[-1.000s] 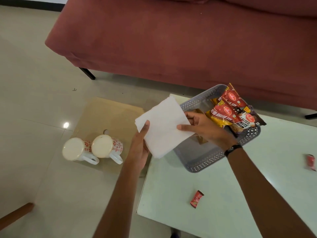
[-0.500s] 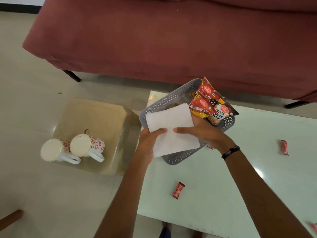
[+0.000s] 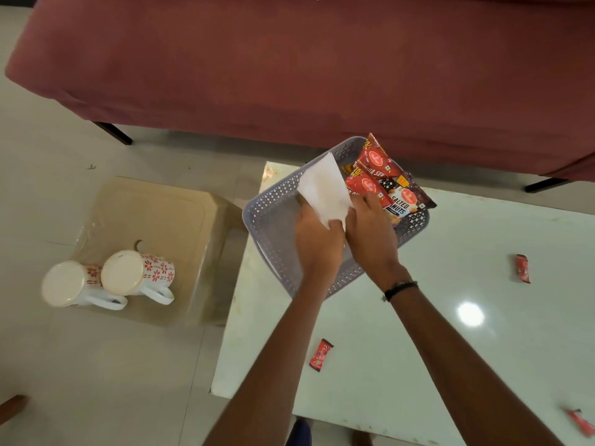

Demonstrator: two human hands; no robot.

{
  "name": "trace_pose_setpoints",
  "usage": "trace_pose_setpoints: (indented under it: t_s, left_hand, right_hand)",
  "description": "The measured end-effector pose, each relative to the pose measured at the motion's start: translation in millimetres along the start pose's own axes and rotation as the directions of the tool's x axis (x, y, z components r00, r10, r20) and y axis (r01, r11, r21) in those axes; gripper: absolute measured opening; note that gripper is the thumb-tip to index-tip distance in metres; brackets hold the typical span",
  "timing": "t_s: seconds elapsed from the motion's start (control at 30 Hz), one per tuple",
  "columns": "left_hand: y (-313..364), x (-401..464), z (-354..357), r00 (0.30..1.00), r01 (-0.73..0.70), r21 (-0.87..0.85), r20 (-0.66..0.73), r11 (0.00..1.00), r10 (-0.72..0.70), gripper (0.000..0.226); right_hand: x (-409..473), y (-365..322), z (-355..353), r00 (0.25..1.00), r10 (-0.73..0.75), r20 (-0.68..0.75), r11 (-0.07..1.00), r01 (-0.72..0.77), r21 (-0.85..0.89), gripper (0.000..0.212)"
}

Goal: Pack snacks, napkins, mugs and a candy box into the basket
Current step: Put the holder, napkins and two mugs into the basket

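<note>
A grey perforated basket stands at the far left corner of the white table. Red and dark snack packets lean against its far right side. A white napkin stands tilted on edge inside the basket, beside the packets. My left hand pinches the napkin's lower corner. My right hand holds its lower right edge, fingers curled against the paper. Two white mugs with red flower prints lie upside down on a beige stool to the left.
Small red candy sachets lie on the table: one near the front, one at the right, one at the lower right edge. A maroon sofa runs behind the table. Tiled floor lies to the left.
Both hands have carried the napkin from the basket's left rim into the basket and tipped it from flat to standing on edge beside the snack packets.
</note>
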State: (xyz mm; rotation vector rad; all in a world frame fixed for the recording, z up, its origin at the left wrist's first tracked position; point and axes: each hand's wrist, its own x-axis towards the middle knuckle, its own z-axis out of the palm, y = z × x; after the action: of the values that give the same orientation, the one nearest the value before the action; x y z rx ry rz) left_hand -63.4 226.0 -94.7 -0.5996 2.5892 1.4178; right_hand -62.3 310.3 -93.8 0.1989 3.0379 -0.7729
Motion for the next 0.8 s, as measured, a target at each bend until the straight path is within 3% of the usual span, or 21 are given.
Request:
trace_pose_setpoints:
  t_s: [0.2,0.43,0.6,0.8]
  left_hand:
    - [-14.3,28.3,9.5,0.994,-0.018,0.027,-0.112,0.999,0.021,0.029]
    - [-25.2,31.5,16.5,0.992,-0.024,0.065,-0.126,0.998,0.032,0.037]
    - [-25.6,34.2,17.4,0.992,-0.030,0.083,-0.118,0.996,0.040,0.038]
    - [-33.7,32.8,21.2,0.994,-0.016,0.089,-0.109,0.996,0.026,0.035]
  right_hand:
    - [22.8,5.5,26.2,0.999,0.020,-0.028,0.996,-0.022,-0.086,0.025]
    - [21.1,11.3,54.2,0.998,-0.043,0.048,0.993,0.048,-0.111,0.017]
    - [11.5,15.2,59.7,0.991,-0.123,-0.055,0.969,0.108,-0.222,0.004]
    - [9.3,22.8,63.3,0.980,-0.190,-0.051,0.942,0.168,-0.290,0.022]
